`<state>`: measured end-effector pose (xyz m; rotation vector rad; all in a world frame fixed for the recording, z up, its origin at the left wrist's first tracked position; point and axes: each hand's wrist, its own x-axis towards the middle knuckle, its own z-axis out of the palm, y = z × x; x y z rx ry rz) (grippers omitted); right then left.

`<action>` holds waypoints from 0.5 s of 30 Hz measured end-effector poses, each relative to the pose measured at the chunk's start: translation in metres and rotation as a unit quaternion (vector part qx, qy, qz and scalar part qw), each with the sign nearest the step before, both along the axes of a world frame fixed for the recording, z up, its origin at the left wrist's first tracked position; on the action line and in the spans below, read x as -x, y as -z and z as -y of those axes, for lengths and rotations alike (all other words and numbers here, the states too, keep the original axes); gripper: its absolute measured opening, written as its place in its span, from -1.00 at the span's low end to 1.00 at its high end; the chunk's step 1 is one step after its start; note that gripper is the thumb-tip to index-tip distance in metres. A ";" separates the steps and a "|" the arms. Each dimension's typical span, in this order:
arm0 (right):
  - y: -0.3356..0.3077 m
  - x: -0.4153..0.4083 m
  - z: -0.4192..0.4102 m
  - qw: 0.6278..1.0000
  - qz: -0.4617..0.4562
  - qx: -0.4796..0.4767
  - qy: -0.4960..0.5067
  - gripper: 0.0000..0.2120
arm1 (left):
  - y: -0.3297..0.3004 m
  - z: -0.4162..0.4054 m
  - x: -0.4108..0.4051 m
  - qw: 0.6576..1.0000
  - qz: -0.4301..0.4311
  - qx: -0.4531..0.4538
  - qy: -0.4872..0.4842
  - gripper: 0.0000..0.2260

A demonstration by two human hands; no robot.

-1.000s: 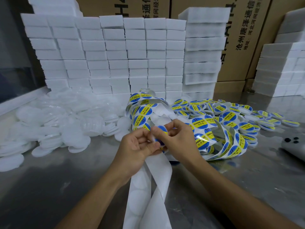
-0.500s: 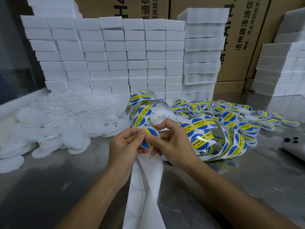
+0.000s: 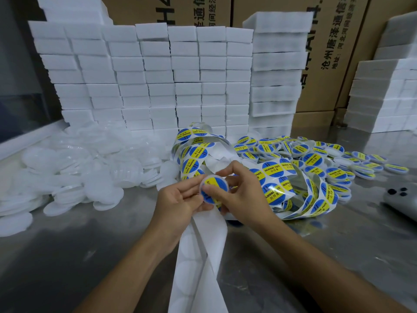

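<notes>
**Labelling step, centre of frame.** The left hand (image 3: pixel 180 199) grips a round clear lid (image 3: pixel 205 180) by its edge. The right hand (image 3: pixel 243 195) pinches the same lid, its thumb pressing a blue-and-yellow sticker (image 3: pixel 217 182) onto it.

**Next move, as judged:** smooth the sticker flat, drop the lid on the labelled pile (image 3: pixel 338 163) at right, and take one from the plain heap (image 3: pixel 90 168) at left.

**Surroundings:** the sticker strip (image 3: pixel 277 170) coils just behind the hands and backing paper (image 3: pixel 203 256) trails toward the lower edge; either may snag. A phone (image 3: pixel 401 199) lies on the table (image 3: pixel 67 256), and white blocks (image 3: pixel 158 75) are stacked behind.

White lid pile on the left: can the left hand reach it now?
Probably yes, once freed. The left hand holds the labelled lid with the right hand, but only bare table lies between it and the white lid pile.
</notes>
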<state>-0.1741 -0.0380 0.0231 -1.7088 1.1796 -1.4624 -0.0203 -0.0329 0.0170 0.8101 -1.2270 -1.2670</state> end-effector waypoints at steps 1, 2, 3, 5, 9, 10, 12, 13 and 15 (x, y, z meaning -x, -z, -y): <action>0.001 0.001 0.001 1.000 0.011 -0.004 0.012 -0.71 | 0.000 -0.001 0.002 1.000 0.012 0.009 0.005 -0.65; 0.001 0.002 0.001 1.000 0.019 -0.006 0.020 -0.70 | 0.001 -0.002 0.004 1.000 0.017 0.014 0.009 -0.66; 0.002 0.003 0.002 1.000 0.024 -0.005 0.020 -0.71 | 0.001 -0.003 0.005 1.000 0.016 0.017 0.008 -0.66; 0.002 0.001 0.003 0.999 0.037 -0.007 -0.003 -0.81 | 0.001 -0.002 0.005 1.000 0.000 0.009 -0.011 -0.69; 0.002 -0.005 -0.001 0.995 0.034 -0.025 -0.085 -0.68 | 0.002 0.002 0.000 0.998 -0.031 -0.013 -0.060 -0.80; 0.002 -0.005 -0.002 0.994 0.032 -0.027 -0.097 -0.65 | 0.001 0.002 -0.001 0.997 -0.033 -0.017 -0.068 -0.83; 0.000 -0.004 -0.002 0.993 0.042 -0.028 -0.108 -0.67 | 0.000 0.002 -0.002 0.996 -0.038 -0.022 -0.081 -0.87; 0.000 -0.003 -0.002 0.993 0.049 -0.024 -0.107 -0.70 | -0.001 0.002 -0.002 0.995 -0.038 -0.024 -0.086 -0.89; -0.001 -0.001 0.000 0.993 0.063 -0.017 -0.094 -0.78 | -0.003 0.001 -0.001 0.995 -0.038 -0.025 -0.089 -0.92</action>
